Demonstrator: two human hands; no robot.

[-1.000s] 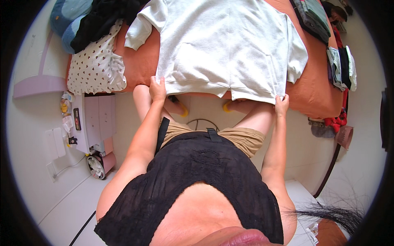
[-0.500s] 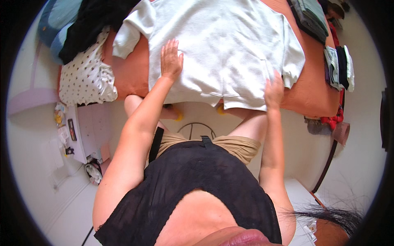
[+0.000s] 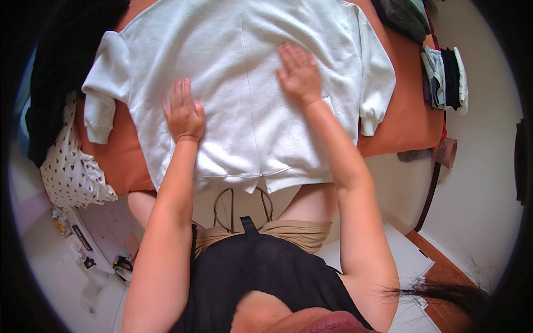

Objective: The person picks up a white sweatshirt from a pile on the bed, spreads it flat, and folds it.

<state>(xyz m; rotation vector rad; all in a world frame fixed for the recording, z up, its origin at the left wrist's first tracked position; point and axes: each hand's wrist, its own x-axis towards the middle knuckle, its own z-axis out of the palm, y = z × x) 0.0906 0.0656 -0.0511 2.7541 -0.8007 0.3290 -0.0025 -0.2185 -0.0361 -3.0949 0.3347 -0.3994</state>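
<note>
A pale grey-white long-sleeved sweatshirt lies spread over an orange sheet, with a seam down its middle and a small split at the near hem. Its top end runs out of the picture. My left hand rests flat on the left half of the cloth, fingers stretched out. Farther up, right of the seam, my right hand lies palm down with its fingers extended. Neither hand grips the fabric. Both sleeves lie out to the sides, the left one bent, and soft wrinkles show around my hands.
On the left are a black cloth and a white heart-patterned cloth. Folded clothes sit at the right edge, with a dark folded pile behind. A wire frame stands below the near hem.
My right hand has gone from the near right hem up and inward across the sweatshirt. My left hand stays flat on it. The view has shifted, so the garment sits lower in the picture.
</note>
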